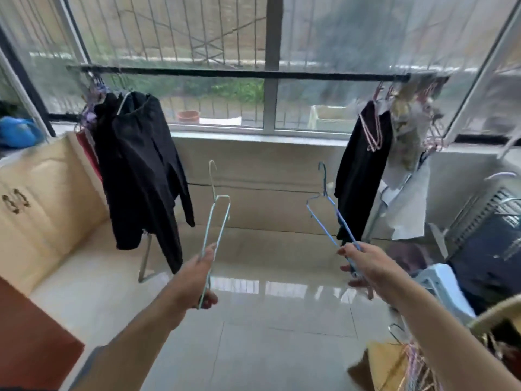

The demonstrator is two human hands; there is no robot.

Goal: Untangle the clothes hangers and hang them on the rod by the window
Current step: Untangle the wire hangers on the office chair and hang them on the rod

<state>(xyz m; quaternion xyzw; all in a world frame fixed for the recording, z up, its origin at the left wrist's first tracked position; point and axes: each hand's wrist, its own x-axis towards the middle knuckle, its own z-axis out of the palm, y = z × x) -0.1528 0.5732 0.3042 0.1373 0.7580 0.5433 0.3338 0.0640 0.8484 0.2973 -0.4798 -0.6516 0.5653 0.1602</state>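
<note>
My left hand (197, 275) grips the lower end of a pale green wire hanger (218, 218), hook pointing up. My right hand (363, 263) grips a blue wire hanger (327, 218), hook also up. The two hangers are held apart, below the dark rod (225, 72) that runs across the window. Black garments hang on the rod at its left (138, 167) and right (361, 170) ends, with several pink hangers (375, 131) among those on the right. More tangled hangers (414, 359) lie at the bottom right.
A cream cabinet (33, 193) stands at the left, with a red-brown surface (25, 340) in front of it. On the right are a white-framed unit (485, 227) and a basket rim (496, 309). Glossy tile floor (253, 334) lies between my arms.
</note>
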